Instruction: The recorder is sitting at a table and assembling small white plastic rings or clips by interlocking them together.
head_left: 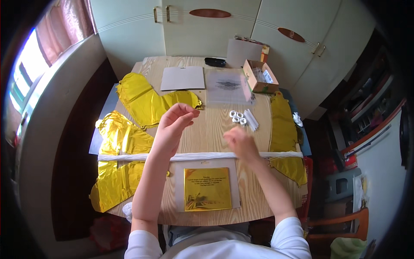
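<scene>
Above the middle of the table, my left hand (pixel 174 123) is raised with thumb and fingertips pinched together. Anything between them is too small to make out. My right hand (pixel 240 142) hangs to its right, blurred by motion, its fingers curled in; what they hold, if anything, does not show. Beneath both wrists a long white twisted band (pixel 202 156) runs across the table. Nearest me, a folded gold foil packet (pixel 208 190) lies on a grey-white card (pixel 180 190). Just beyond my right hand are several white rings (pixel 235 115) and thin white sticks (pixel 250 120).
Flat gold foil balloons lie at the far left (pixel 138 99), near left (pixel 118 181) and right (pixel 282 125) of the wooden table (pixel 202 134). Farther back are a grey card (pixel 183 78), clear plastic sleeve (pixel 224 86), black tray (pixel 215 62) and open cardboard box (pixel 264 87). A wooden chair (pixel 362 222) stands right.
</scene>
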Motion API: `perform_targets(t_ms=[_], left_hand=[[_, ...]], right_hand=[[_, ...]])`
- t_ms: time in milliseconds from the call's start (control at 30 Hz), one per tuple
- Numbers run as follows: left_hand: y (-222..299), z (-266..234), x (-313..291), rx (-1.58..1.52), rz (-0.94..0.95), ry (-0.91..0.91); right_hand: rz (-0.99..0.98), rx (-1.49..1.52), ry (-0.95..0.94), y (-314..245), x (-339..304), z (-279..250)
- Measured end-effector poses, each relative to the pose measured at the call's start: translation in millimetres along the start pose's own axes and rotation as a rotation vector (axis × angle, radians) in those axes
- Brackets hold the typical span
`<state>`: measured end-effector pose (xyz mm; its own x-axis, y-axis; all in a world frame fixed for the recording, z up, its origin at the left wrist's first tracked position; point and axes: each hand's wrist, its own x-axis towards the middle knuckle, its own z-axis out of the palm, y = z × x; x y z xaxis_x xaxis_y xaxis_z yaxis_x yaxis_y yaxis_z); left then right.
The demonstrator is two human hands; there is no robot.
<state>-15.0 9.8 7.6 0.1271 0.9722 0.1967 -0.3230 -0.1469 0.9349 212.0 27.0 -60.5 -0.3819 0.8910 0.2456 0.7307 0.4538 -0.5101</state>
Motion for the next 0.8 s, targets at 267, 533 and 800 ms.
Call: perform_targets(t_ms=[267, 533, 800], left_hand=[[-25, -7, 1, 1.220, -0.012, -0.423], [-75, 0, 2, 1.418, -0.249, -0.678], [-77, 6, 2, 1.432, -0.241, -0.648]], right_hand=[[-0.363, -0.052, -0.042, -1, -29, 40], [-0.387, -0.103, 0.022, 3, -28, 49], [-0.287, 0.022, 0.009, 3, -25, 44]])
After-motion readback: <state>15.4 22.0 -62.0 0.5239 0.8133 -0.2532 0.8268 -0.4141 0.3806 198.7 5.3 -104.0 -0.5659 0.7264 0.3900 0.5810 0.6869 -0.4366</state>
